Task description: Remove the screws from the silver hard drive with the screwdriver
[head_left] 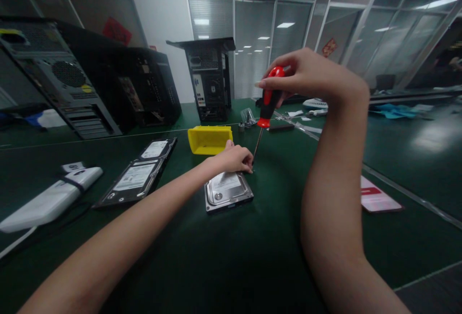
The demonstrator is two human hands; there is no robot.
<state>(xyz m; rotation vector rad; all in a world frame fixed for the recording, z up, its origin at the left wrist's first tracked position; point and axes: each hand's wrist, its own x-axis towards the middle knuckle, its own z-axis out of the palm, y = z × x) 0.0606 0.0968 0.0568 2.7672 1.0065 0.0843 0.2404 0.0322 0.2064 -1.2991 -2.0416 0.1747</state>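
My right hand [296, 75] is wrapped round the red and black handle of a screwdriver [269, 102], its shaft slanting down to the green table. Close to the tip, my left hand [238, 158] is closed, with its fingertips curled together. A tiny bright speck shows at those fingertips, too small to name. Under my left hand lies a hard drive [229, 191], silver with a white label, partly covered by the hand. The screwdriver's tip is just beyond the drive's right edge; whether it touches anything cannot be made out.
Behind my left hand is a yellow plastic bin [210, 140]. Two more hard drives [135, 174] lie end to end on the left, beside a white power strip [54, 198]. Computer cases [209, 78] stand at the back. A pink and white card [378, 196] lies right.
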